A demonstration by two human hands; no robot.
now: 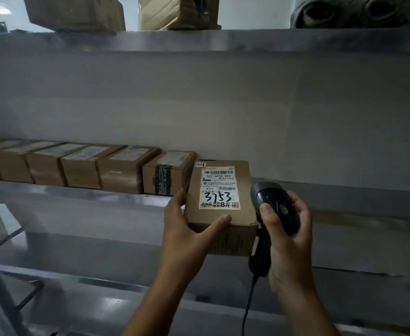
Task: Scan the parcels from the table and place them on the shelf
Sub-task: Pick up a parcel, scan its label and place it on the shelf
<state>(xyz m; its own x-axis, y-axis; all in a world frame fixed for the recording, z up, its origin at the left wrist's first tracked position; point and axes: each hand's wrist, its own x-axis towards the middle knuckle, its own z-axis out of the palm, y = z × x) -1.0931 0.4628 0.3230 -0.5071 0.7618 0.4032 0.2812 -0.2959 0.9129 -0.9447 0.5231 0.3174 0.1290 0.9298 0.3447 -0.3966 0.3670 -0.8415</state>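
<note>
Cardboard parcel: brown, label side up, at the right end of the row on the shelf, near end jutting past the shelf's front edge.
Label: white, printed barcodes, "3753" handwritten in black.
Left hand: grips the parcel's near left corner, thumb on top, fingers along the left side.
Right hand: curled round the scanner, thumb on its top.
Scanner: dark, just right of the parcel, cable hanging below.
Row of boxes: brown, side by side, left of the parcel.
</note>
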